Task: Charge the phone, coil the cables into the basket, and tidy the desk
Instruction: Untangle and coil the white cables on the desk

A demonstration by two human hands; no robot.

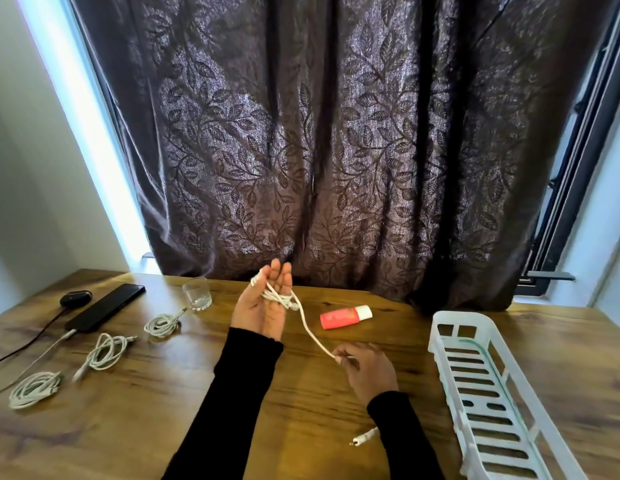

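My left hand (265, 301) is raised palm up over the desk with straight fingers, and a white cable (310, 329) is wound in loops around them. My right hand (365, 368) pinches the same cable lower down, and its free plug end lies on the desk near my right sleeve. The black phone (106, 308) lies at the far left with a cable plugged into its near end. Three coiled white cables (162, 324) (106, 351) (35, 389) rest on the left of the desk. The white slatted basket (488, 403) stands at the right with nothing visible in it.
A small glass (197, 293) stands behind the coiled cables. A red and white tube (346, 317) lies mid-desk behind my right hand. A black charger (75, 298) sits next to the phone. A dark patterned curtain (319, 150) hangs along the desk's far edge.
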